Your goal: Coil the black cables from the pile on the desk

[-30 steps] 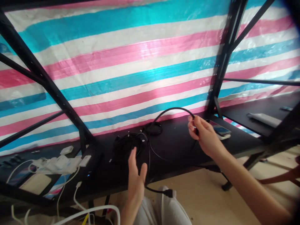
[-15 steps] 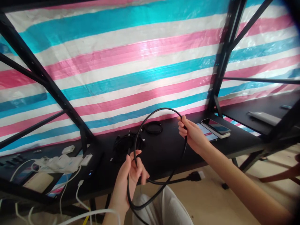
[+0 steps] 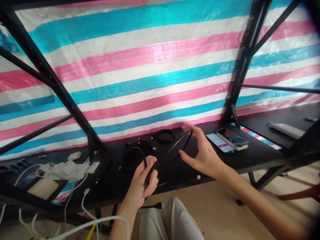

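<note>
My left hand (image 3: 146,181) is closed around a looped black cable (image 3: 167,154) above the front of the black table. The cable's far bend reaches up to my right hand (image 3: 202,150), whose thumb and fingers are spread apart, with the loop passing by the fingertips. A black cable plug (image 3: 158,205) hangs below the table edge, near my knees. Behind my left hand lies a heap of black cables (image 3: 133,151). A smaller black coil (image 3: 164,136) rests farther back on the table.
Phones (image 3: 233,137) lie on the table's right side, beside a lit screen (image 3: 220,143). A white power strip (image 3: 67,171) with chargers and cables is at the left. Black frame posts (image 3: 241,70) flank a striped sheet (image 3: 155,83).
My right hand has opened its pinch and spread its fingers. The cable loop has narrowed and tilted, my left fingers have closed more around it, and the hanging plug has moved left and down.
</note>
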### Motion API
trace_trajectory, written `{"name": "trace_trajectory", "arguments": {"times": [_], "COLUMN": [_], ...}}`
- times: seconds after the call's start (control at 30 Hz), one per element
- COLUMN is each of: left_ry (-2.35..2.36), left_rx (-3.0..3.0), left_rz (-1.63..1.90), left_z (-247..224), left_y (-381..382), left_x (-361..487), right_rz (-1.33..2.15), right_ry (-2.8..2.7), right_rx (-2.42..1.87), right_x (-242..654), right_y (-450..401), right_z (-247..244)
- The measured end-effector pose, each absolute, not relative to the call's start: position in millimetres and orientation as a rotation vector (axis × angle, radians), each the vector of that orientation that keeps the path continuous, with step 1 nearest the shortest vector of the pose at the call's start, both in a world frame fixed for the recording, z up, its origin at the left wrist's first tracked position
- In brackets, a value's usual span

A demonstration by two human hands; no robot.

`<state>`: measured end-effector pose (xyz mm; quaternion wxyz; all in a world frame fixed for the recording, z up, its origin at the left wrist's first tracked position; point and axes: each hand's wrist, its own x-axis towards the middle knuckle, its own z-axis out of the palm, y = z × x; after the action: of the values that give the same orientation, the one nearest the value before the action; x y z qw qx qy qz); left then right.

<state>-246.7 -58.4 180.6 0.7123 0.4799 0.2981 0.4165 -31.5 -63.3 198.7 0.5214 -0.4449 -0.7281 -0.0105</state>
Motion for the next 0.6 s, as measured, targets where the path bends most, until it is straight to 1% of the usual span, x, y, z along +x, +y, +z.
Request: {"name": "trace_trajectory", "arguments": {"times": [0.1,0.13,0.2,0.3,0.43,0.5,0.6], "left_ry": [0.692,0.697,0.707,0.746,0.793,0.838,0.970], "left_rx": [1.102,1.114,1.135,1.182,1.297,1.368,1.409], "left_rz": [0.928,0.928,0.919,0.917,0.946,1.028,1.123], "left_z": [186,187,188,186,180,176,169], "left_y": [-50,-48,-45,-44,-41,-35,-26], "left_x": [-236,-233,-228,-222,-223,-229,-244], "right_rz": [-0.451,-0.537,-0.581,-0.424,-0.117,0.027,0.220], "right_ry": [-1.746,-1.812,-2.011,-2.229,-2.287,-2.197,-1.846], "right_rx": [-0.953,-0.916,-0.854,-0.905,-1.027,-1.053,-1.158], "right_x": [-47,-51,-58,-62,-51,-40,-18], "right_y": [-73,-75,-79,-77,-67,-62,-55], "right_z": [209,210,209,202,189,185,178]}}
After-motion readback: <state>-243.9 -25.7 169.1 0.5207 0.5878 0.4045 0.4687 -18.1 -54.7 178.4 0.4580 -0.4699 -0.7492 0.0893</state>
